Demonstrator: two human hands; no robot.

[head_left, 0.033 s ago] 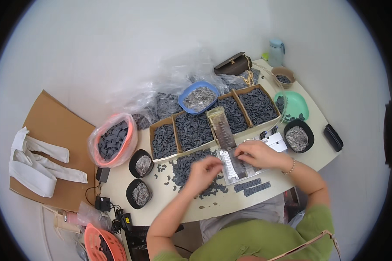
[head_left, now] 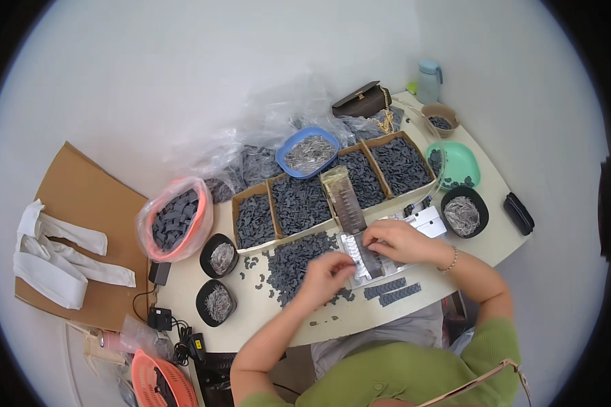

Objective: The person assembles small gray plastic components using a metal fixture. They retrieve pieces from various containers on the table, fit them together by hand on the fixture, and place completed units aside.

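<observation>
A metal and white jig point(head_left: 344, 243) sits near the front edge of the table, with a row of pale slots and a dark strip point(head_left: 369, 260) along it. My left hand point(head_left: 327, 277) is at its left side, thumb and fingertips pinched together; anything between them is too small to make out. My right hand point(head_left: 399, 241) rests over the jig's right part, its curled fingertips at the dark strip and what they grip hidden. Behind the jig, a clear tray with dark rows point(head_left: 347, 200) leans back. Loose dark grey pieces point(head_left: 290, 268) lie heaped beside my left hand.
Divided cardboard boxes point(head_left: 276, 209) of grey pieces stand behind, a blue bowl point(head_left: 281, 156) of metal pins on them. Black bowls point(head_left: 198, 308) of pins stand left, another point(head_left: 483, 203) right near a green tray point(head_left: 470, 159). Grey strips point(head_left: 399, 294) lie by the front edge.
My left hand has moved a little to the right and nearer the front edge, now covering part of the jig's lower left. My right hand has barely shifted.
</observation>
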